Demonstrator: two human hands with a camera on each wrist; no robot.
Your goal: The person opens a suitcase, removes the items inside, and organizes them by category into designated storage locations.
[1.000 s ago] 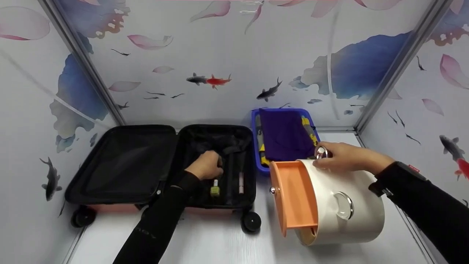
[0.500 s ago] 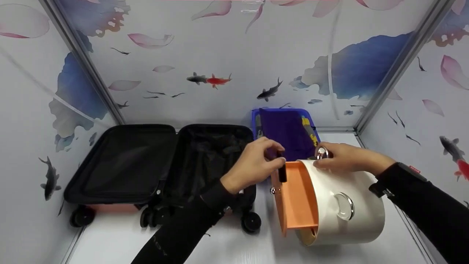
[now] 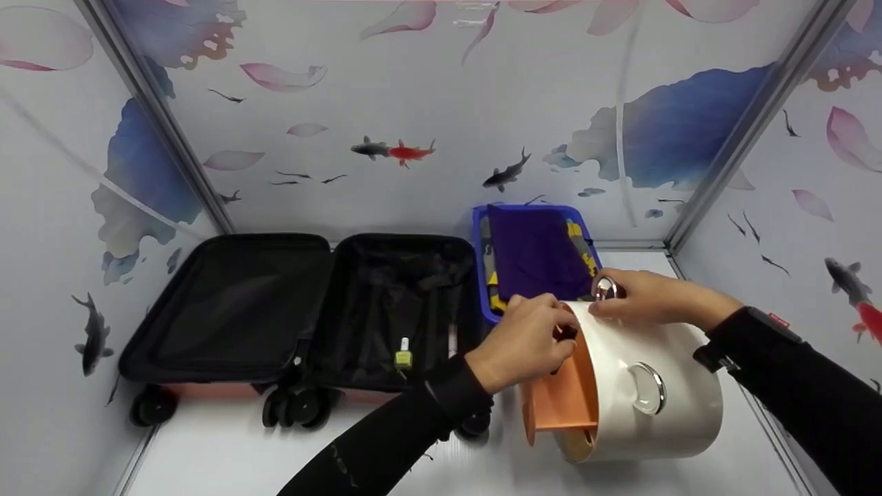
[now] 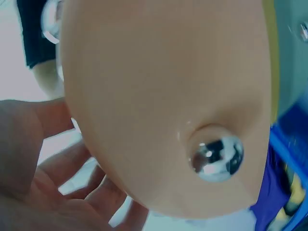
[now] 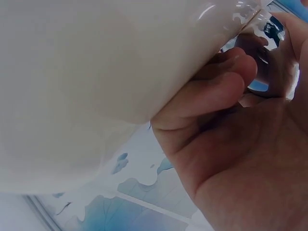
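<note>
My left hand (image 3: pixel 530 341) pinches a small black tube (image 3: pixel 565 333), mostly hidden by the fingers, over the pulled-out orange drawer (image 3: pixel 561 406). In the left wrist view, the drawer front (image 4: pixel 159 96) with its chrome knob (image 4: pixel 219 156) fills the middle, and the left hand (image 4: pixel 72 178) reaches behind it. The drawer belongs to a cream rounded storage box (image 3: pixel 668 351). On that box's top edge, my right hand (image 3: pixel 644 296) grips the chrome ring handle (image 3: pixel 606 288). The right wrist view shows the curled right hand (image 5: pixel 231 139) against the cream side.
An open black-lined suitcase (image 3: pixel 227 303) lies at left, with a yellow-green nail polish bottle (image 3: pixel 404 355) and a slim pink tube (image 3: pixel 453 341) in its right half. Behind the box stands a blue basket (image 3: pixel 477 234) holding a purple cloth (image 3: pixel 534 255). Printed walls surround the table.
My left hand has picked the black tube out of the suitcase and carried it right to the drawer, then lower into it. The right hand has stayed on the handle.
</note>
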